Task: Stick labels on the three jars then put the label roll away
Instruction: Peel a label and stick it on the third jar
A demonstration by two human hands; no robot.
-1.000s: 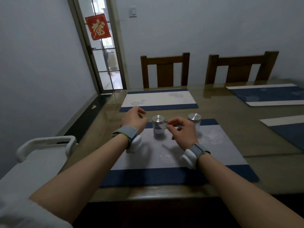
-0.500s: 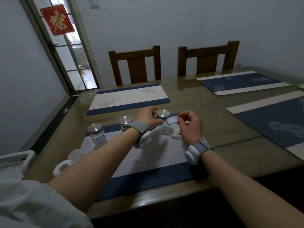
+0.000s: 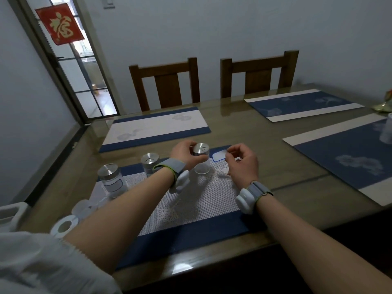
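Note:
Three clear glass jars with metal lids stand on the near placemat [image 3: 197, 209]. The left jar [image 3: 112, 181] carries a blue-framed label. The middle jar [image 3: 150, 164] is partly hidden behind my left wrist. My left hand [image 3: 184, 154] grips the right jar [image 3: 201, 159] near its lid and tilts it. My right hand [image 3: 241, 163] pinches a white label with a blue border [image 3: 219, 155] just right of that jar. The label roll [image 3: 64, 225] lies at the table's near left, a clear strip trailing from it.
Three more placemats lie on the glossy table [image 3: 265, 132]. Two wooden chairs [image 3: 167, 83] stand at the far side. A glass door [image 3: 80, 66] is at the left. A white rail [image 3: 10, 213] sits beyond the table's left edge.
My head turned, shifting the view left to right. My left hand moved to the right jar and took hold of it. My right hand brought a label beside that jar.

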